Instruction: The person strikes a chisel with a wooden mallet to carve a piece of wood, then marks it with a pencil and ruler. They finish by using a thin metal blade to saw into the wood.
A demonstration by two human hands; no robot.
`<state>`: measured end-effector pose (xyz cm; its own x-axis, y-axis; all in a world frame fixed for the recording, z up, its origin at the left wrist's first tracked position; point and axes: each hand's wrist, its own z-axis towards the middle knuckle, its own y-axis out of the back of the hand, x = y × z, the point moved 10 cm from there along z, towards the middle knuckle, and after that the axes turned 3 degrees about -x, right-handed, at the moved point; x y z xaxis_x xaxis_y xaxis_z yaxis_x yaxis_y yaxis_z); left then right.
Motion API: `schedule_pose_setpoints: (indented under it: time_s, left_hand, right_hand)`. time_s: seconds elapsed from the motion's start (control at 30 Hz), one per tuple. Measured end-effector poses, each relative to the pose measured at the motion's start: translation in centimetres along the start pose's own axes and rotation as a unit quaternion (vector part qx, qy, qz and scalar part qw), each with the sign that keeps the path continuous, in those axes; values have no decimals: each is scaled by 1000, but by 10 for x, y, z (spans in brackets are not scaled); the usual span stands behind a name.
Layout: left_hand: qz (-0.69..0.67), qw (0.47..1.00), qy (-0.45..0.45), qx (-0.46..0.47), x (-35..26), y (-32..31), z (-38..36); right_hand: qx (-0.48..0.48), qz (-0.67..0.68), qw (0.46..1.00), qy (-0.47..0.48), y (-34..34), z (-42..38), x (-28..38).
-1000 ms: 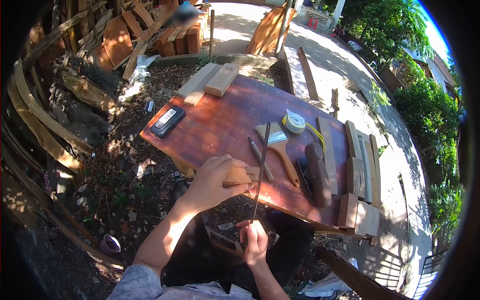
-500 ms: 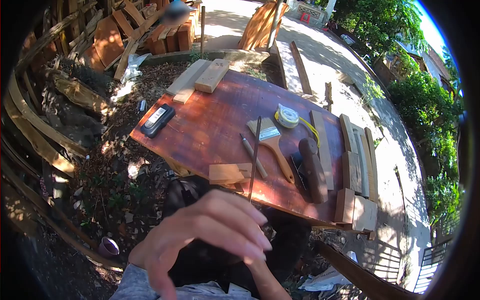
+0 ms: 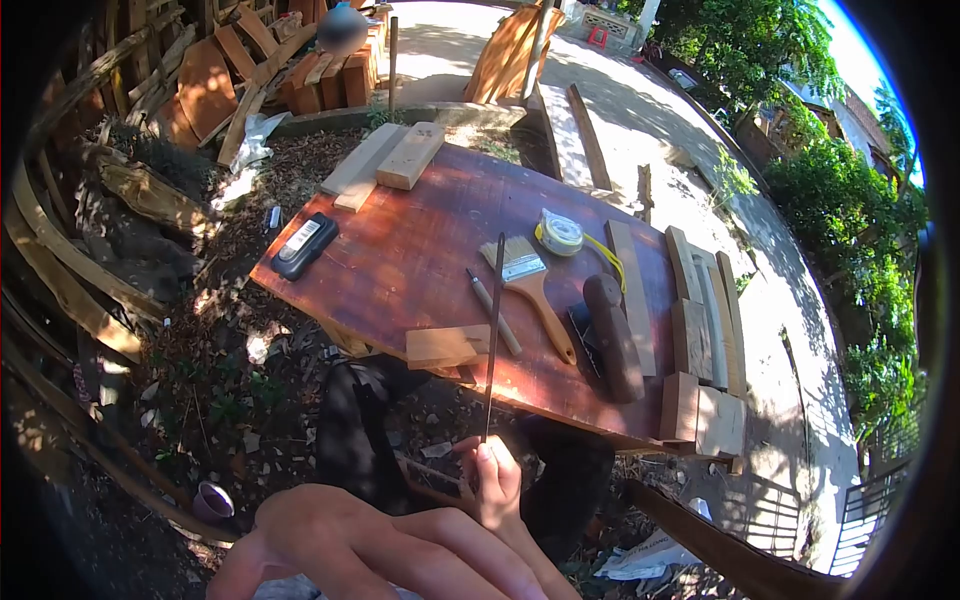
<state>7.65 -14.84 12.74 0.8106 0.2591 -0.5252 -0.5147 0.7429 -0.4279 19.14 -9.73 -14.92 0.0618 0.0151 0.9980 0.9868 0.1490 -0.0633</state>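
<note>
My right hand [image 3: 492, 480] is closed around the lower end of a thin dark strip [image 3: 494, 340], which points up across the table's front edge. What the strip belongs to is hard to make out. Nearer the camera, my left hand [image 3: 370, 545] is open, its fingers stretched to the right and partly cut off by the frame. Beyond the hands, a small wood block [image 3: 447, 346] lies at the edge of the reddish table [image 3: 400, 250]. A pencil-like tool [image 3: 494, 312], a brush [image 3: 537, 295] and a dark wooden plane [image 3: 612, 340] lie to its right.
A tape measure [image 3: 560, 233] sits behind the brush. Wood pieces [image 3: 692, 340] line the right side; two boards [image 3: 385, 160] lie at the far left corner. A black case [image 3: 305, 246] rests on the left edge. A person [image 3: 342, 32] is far back, near stacked timber.
My left hand has moved down and left, its fingers now more extended. My right hand has come into view, holding the strip. The whole view has shifted slightly.
</note>
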Motion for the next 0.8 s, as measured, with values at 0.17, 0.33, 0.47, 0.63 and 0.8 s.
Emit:
schedule_pose_setpoints:
  time_s: [0.17, 0.33, 0.47, 0.63, 0.8]
  left_hand:
    - [-16, 990, -109, 85, 6, 4, -4]
    - [-21, 994, 50, 90, -3, 1, 9]
    - [-1, 998, -6, 63, -3, 23, 3]
    - [510, 843, 100, -138, 26, 128, -1]
    - [751, 646, 95, -98, 63, 181, -20]
  right_hand:
    - [4, 5, 1000, -10, -2, 0, 3]
    - [1, -11, 1000, 9, -4, 2, 8]
    - [0, -11, 1000, 17, -3, 2, 9]
    - [10, 6, 1000, -3, -1, 2, 5]
    - [2, 22, 1000, 12, -3, 3, 1]
